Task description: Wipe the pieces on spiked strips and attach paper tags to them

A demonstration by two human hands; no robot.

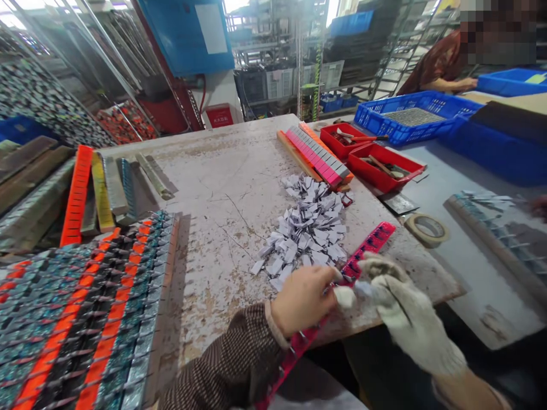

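A long pink strip (pixel 376 236) with small dark and metallic bits along it runs diagonally over the near table edge. My left hand (pixel 303 299), in a checked sleeve, is closed around the strip's middle; its thumb tip has a white cover. My right hand (pixel 410 313) wears a white knitted glove and is pinched close beside the strip. A small pale blur shows at its fingertips, too smeared to name. Just beyond both hands lies a heap of small whitish-grey flat pieces (pixel 305 230).
Slotted pink and orange bars (pixel 316 154) lie behind the heap, beside red trays (pixel 384 165) and a tape roll (pixel 427 228). At left are rows of filled strips (pixel 85 319) and an orange bar (pixel 77 193). Past a blue crate (pixel 414 117) a person (pixel 444 65) sits.
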